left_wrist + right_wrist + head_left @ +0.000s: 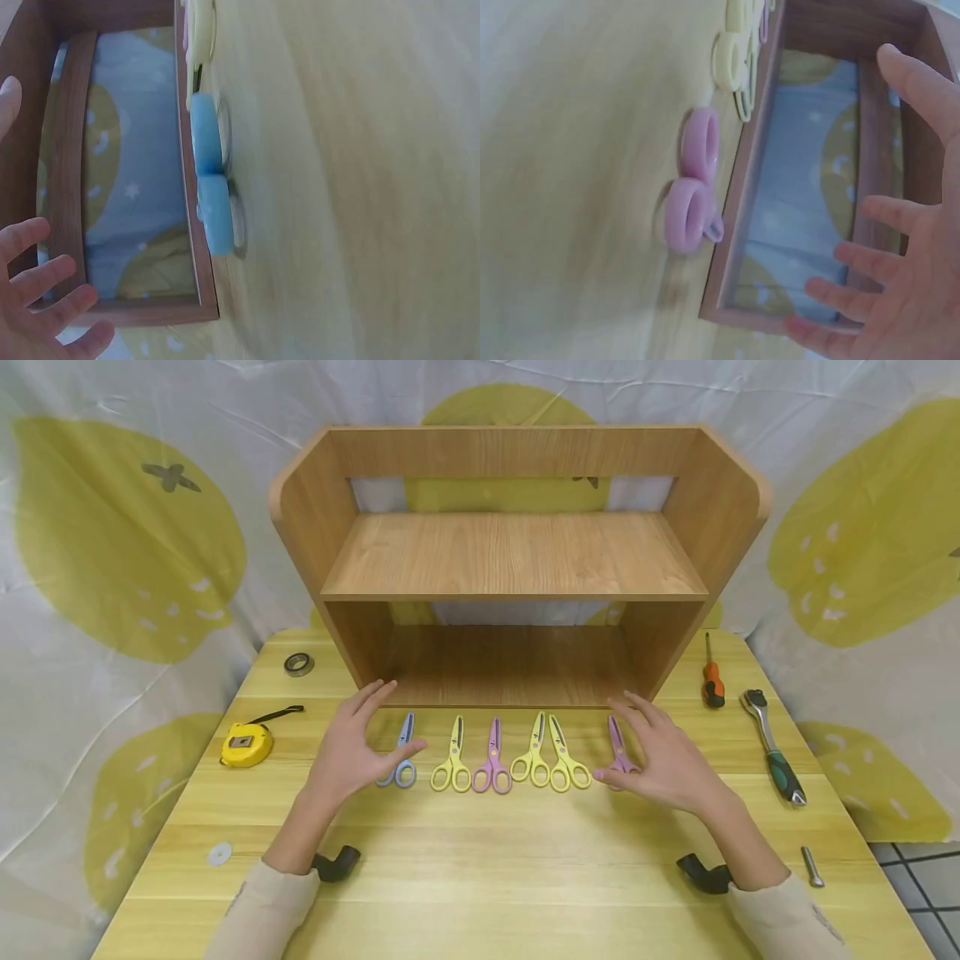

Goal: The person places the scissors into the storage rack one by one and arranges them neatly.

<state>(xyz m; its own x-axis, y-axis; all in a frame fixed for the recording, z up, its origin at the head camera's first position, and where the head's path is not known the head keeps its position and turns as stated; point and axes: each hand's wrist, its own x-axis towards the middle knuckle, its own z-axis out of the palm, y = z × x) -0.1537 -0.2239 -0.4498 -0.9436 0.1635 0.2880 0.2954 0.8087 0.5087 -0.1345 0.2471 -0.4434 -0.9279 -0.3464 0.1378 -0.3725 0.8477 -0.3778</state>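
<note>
Several scissors lie in a row along the front of a wooden shelf [513, 556], blades toward it. My left hand [352, 747] hovers at the row's left end with fingers spread, its thumb over the blue scissors [406, 752]. The left wrist view shows the blue handle loops [208, 139] on the table, apart from the fingers. At the other end my right hand [667, 760] is spread over the purple scissors [617, 742], partly covering them. Between the hands lie yellow scissors [453, 760], another purple pair [492, 762] and two more yellow pairs. Both hands are empty.
On the left are a black ring [298, 664], a yellow tape measure [247, 743] and a white washer [220, 854]. On the right lie an orange screwdriver [712, 681], a ratchet wrench [776, 752] and a bolt [812, 867]. Black wrist mounts [337, 864] sit by the forearms.
</note>
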